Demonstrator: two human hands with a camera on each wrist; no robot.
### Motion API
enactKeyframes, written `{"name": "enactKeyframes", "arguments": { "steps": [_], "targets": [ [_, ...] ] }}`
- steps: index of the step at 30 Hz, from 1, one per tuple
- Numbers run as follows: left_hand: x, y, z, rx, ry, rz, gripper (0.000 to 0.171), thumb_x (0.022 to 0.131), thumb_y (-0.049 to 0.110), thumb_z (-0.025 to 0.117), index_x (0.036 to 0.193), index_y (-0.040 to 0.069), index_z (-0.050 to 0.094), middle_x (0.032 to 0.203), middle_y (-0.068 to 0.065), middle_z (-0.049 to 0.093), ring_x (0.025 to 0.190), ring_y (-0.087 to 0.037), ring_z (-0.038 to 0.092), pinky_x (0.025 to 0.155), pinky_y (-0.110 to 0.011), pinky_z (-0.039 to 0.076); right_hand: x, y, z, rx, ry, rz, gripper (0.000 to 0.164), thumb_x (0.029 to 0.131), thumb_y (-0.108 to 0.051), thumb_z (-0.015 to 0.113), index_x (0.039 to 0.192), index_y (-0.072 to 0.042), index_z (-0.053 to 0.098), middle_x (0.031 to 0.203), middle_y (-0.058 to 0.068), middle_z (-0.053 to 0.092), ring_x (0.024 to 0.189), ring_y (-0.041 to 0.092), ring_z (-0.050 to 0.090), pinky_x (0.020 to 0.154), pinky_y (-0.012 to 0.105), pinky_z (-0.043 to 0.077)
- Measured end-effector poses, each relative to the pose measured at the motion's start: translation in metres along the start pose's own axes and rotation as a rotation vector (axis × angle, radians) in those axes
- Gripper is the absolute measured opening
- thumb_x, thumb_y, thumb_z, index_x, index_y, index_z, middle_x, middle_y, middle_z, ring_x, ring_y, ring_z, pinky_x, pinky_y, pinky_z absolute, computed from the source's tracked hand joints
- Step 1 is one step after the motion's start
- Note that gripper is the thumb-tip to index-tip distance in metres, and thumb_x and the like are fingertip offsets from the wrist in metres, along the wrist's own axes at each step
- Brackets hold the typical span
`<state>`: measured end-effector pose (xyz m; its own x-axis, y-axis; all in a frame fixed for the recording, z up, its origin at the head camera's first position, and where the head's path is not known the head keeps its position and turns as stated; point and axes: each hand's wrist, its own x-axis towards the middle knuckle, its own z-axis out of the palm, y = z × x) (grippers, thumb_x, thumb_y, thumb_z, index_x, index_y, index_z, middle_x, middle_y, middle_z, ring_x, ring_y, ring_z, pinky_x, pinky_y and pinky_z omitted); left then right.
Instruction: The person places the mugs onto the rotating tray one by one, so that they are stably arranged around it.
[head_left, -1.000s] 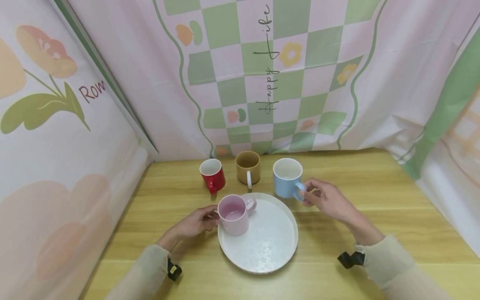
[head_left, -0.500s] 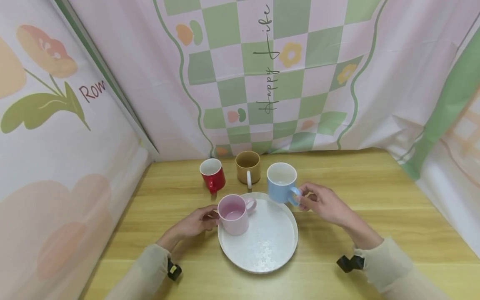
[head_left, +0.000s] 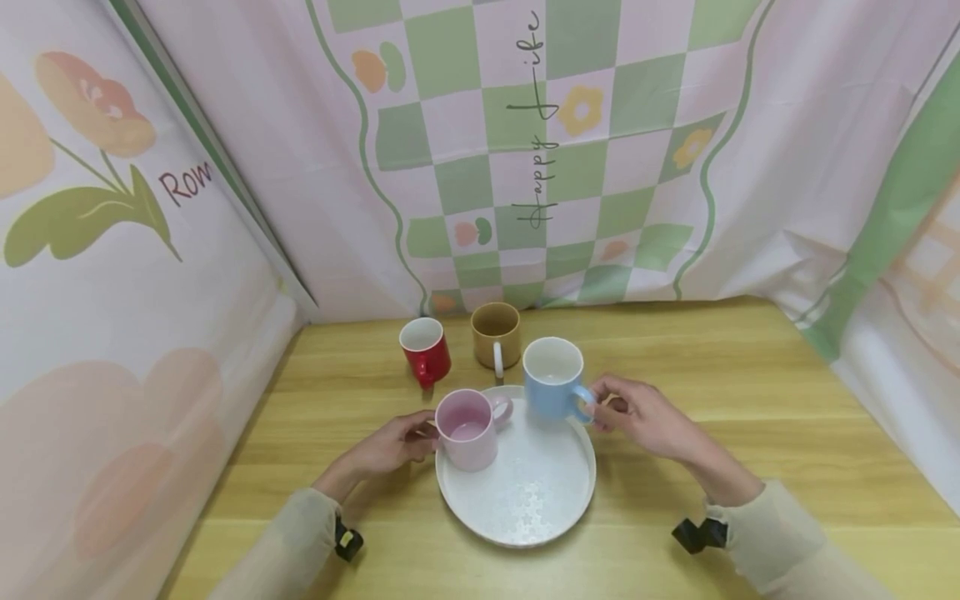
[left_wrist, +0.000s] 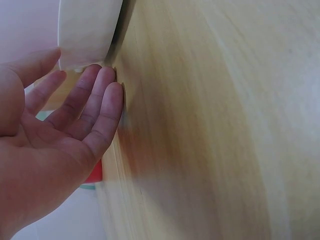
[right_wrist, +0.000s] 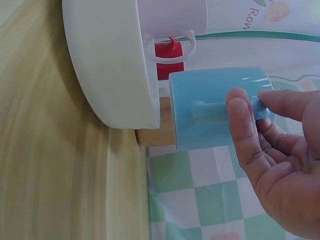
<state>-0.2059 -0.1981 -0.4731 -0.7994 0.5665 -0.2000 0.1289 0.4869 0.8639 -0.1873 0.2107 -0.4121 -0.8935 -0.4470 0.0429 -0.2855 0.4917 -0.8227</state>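
Observation:
By its handle, my right hand (head_left: 637, 417) pinches a light blue mug (head_left: 551, 387) between thumb and fingers. The mug is upright and overlaps the far right rim of a round white tray (head_left: 525, 508) in the head view. From the right wrist, its base shows a little higher than the tray's rim. On the tray's left side stands a pink mug (head_left: 471, 446), its handle pointing right. My left hand (head_left: 386, 450) is beside that mug at the tray's left edge, fingers loosely bent, with the thumb tip at the tray wall (left_wrist: 87, 40) in the left wrist view.
Behind the tray stand a red mug (head_left: 427, 354) with a white inside and a tan mug (head_left: 497, 337) with a white handle. A printed cloth (head_left: 480, 167) hangs along the back of the wooden table (head_left: 720, 358), and more cloth closes the sides.
My right hand has brought the blue mug left and nearer, from the table's right side to over the tray's far rim. The left hand and the other mugs stay where they were.

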Motion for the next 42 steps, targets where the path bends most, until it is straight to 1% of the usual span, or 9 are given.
{"name": "enactKeyframes", "arguments": {
  "steps": [5,10,13,16,23,28,35,42],
  "targets": [
    [0.0,0.001,0.0,0.001,-0.008,0.006,0.047,0.102,0.015,0.057,0.148,0.013,0.047,0.134,-0.019,0.061,0.122,-0.033,0.059,0.091,-0.041,0.059,0.0,0.0,0.003,0.017,-0.014,0.001,0.014,0.099,-0.018,0.062,0.105,-0.004,0.062,0.09,0.012,0.068,0.076,0.02,0.068,0.064,0.028,0.057],
    [0.0,0.001,-0.001,-0.002,-0.011,0.008,0.047,0.102,0.014,0.056,0.148,0.012,0.046,0.134,-0.02,0.061,0.121,-0.033,0.059,0.091,-0.043,0.059,-0.001,0.001,0.006,0.016,-0.037,-0.033,0.012,0.099,-0.015,0.062,0.104,-0.004,0.063,0.086,0.007,0.068,0.072,0.015,0.066,0.06,0.027,0.055],
    [0.001,0.0,-0.001,-0.001,-0.009,0.01,0.047,0.102,0.014,0.056,0.148,0.011,0.046,0.134,-0.021,0.061,0.121,-0.034,0.059,0.09,-0.042,0.059,-0.001,0.003,0.007,0.026,-0.058,-0.066,0.011,0.099,-0.014,0.061,0.104,-0.004,0.063,0.087,0.008,0.068,0.072,0.017,0.067,0.062,0.029,0.058],
    [0.001,0.0,-0.001,0.0,-0.009,0.012,0.048,0.101,0.014,0.057,0.148,0.011,0.046,0.134,-0.021,0.061,0.121,-0.034,0.059,0.09,-0.042,0.059,-0.002,0.005,0.007,0.054,-0.082,-0.09,0.014,0.1,-0.014,0.06,0.105,-0.002,0.062,0.09,0.012,0.068,0.074,0.021,0.068,0.065,0.032,0.061],
    [0.001,0.001,-0.001,0.002,-0.01,0.013,0.048,0.101,0.015,0.057,0.148,0.011,0.046,0.133,-0.021,0.061,0.121,-0.035,0.059,0.09,-0.041,0.059,-0.003,0.005,0.011,0.1,-0.121,-0.113,0.014,0.1,-0.013,0.06,0.105,0.0,0.062,0.095,0.018,0.067,0.075,0.015,0.069,0.07,0.035,0.062],
    [0.0,0.001,-0.001,0.005,-0.01,0.01,0.047,0.101,0.015,0.057,0.148,0.012,0.047,0.133,-0.021,0.061,0.122,-0.035,0.059,0.091,-0.041,0.059,-0.003,0.005,0.013,0.126,-0.15,-0.114,0.015,0.1,-0.013,0.06,0.105,0.002,0.061,0.097,0.019,0.066,0.076,0.015,0.068,0.071,0.034,0.063],
    [-0.001,0.002,-0.001,0.002,-0.016,0.015,0.046,0.101,0.014,0.057,0.147,0.011,0.048,0.134,-0.021,0.061,0.122,-0.035,0.059,0.092,-0.043,0.059,-0.002,0.007,0.016,0.113,-0.161,-0.116,0.012,0.1,-0.012,0.059,0.105,-0.001,0.061,0.094,0.017,0.066,0.076,0.012,0.067,0.07,0.031,0.062],
    [-0.001,0.002,-0.002,0.017,-0.017,0.011,0.046,0.101,0.016,0.058,0.147,0.013,0.048,0.133,-0.019,0.062,0.122,-0.033,0.059,0.092,-0.039,0.059,0.001,0.009,0.02,0.083,-0.163,-0.14,0.012,0.1,-0.013,0.06,0.104,-0.002,0.062,0.088,0.012,0.067,0.072,0.013,0.067,0.064,0.031,0.061]
  ]
}}
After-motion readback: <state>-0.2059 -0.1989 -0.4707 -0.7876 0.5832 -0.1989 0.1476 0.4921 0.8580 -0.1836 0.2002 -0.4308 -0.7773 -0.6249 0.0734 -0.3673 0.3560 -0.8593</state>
